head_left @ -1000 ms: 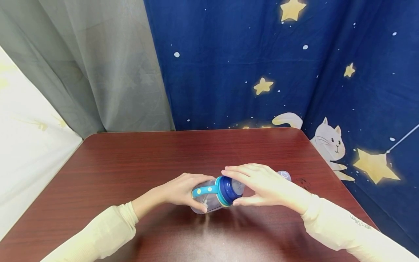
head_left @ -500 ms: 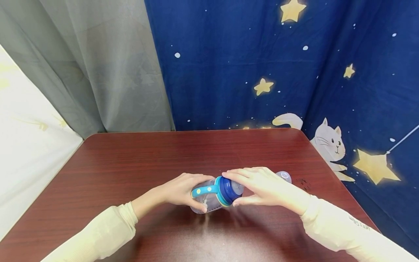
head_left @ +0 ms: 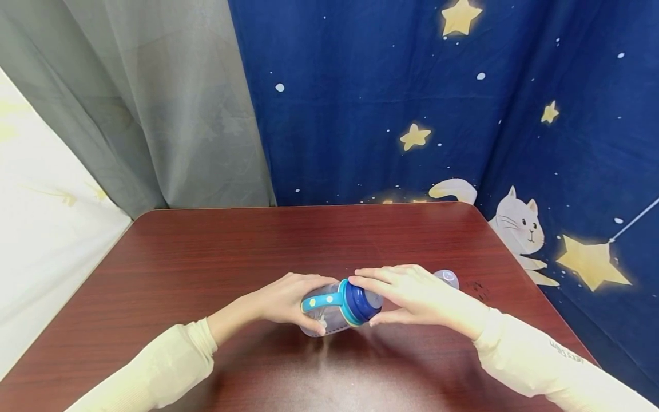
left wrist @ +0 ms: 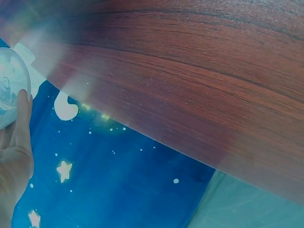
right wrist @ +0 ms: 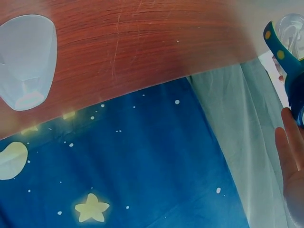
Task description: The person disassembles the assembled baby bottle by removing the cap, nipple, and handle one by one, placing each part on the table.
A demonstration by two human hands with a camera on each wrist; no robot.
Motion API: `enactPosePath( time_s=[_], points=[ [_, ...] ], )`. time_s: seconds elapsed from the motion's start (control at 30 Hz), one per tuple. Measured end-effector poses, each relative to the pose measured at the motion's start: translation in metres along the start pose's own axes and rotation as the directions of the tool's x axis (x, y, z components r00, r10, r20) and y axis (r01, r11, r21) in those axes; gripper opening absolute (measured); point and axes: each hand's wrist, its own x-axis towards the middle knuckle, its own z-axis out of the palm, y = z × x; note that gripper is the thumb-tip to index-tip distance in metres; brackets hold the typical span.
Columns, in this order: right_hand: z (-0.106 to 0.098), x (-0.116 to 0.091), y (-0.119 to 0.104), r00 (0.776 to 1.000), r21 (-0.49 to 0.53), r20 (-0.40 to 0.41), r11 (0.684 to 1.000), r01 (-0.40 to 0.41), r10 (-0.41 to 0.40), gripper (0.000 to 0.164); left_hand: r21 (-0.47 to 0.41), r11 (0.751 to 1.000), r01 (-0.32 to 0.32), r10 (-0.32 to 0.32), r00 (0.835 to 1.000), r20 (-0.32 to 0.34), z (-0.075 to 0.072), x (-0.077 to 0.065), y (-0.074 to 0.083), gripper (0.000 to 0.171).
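In the head view a clear baby bottle point(head_left: 332, 323) lies tilted, its top toward the right. It has a teal handle point(head_left: 321, 301) with yellow dots and a dark blue collar point(head_left: 360, 300). My left hand point(head_left: 288, 298) grips the body from the left, thumb on the near side, fingers mostly hidden behind. From the right, my right hand point(head_left: 412, 297) holds the collar between its fingers on the far side and its thumb at the near edge. The bottle's clear base point(left wrist: 9, 88) shows in the left wrist view beside the left fingers.
A translucent cap point(right wrist: 29, 61) lies on the reddish-brown table point(head_left: 247, 246), partly hidden behind the right wrist in the head view. Dark marks point(head_left: 479, 289) show to its right. Behind the table hang a grey curtain point(head_left: 195, 114) and a blue star-patterned curtain point(head_left: 340, 114).
The right hand has lowered slightly and its fingers have shifted around the collar, the thumb moving a little to the right. The left hand and the bottle's body stay nearly still.
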Motion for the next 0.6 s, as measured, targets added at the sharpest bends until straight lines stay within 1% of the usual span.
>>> enactPosePath(
  time_s=[0.13,0.6],
  points=[
    [-0.0022,-0.0005,-0.0008,1.000,-0.009,0.021,1.000,0.014,-0.013,0.065,0.005,1.000,-0.006,0.006,1.000,0.001,-0.0001,-0.0002,0.0016,0.074],
    [-0.0050,-0.0005,-0.0022,0.999,-0.026,0.030,0.999,0.045,-0.044,0.068,0.007,1.000,0.015,-0.015,1.000,0.016,0.0008,0.0002,0.0018,0.074]
  ],
)
